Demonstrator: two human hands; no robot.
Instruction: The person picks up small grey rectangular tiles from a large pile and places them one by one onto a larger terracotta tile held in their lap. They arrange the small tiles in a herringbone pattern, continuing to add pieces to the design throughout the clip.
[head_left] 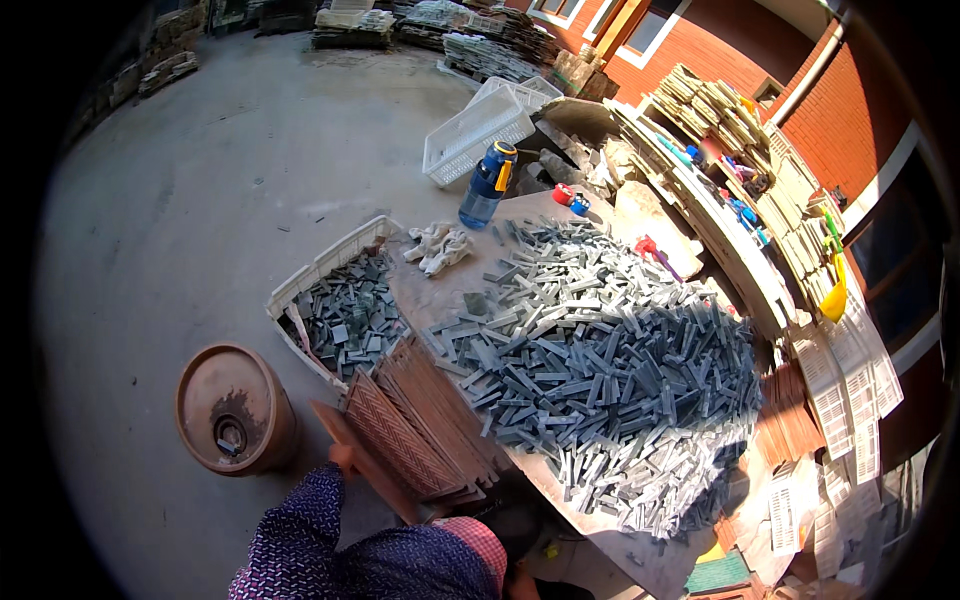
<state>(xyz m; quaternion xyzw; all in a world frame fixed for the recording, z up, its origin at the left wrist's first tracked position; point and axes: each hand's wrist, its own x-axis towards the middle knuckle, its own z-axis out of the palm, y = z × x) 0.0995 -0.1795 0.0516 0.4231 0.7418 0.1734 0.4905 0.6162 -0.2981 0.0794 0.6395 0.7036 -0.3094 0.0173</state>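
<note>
From near to far: I see the right hand [521, 581] dimly – its grip I cannot tell. I have the left hand [342, 458] curled around the edge of a brown board [367, 470], left of brown panels [420, 420]. Beyond: barrel [225, 385], left; grey strips [620, 360], right; crate [327, 246] between; blue bottle [484, 190], farthest.

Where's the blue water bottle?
The blue water bottle is upper middle in the head view, up and right of the crumpled white cloth, near a white crate.
</note>
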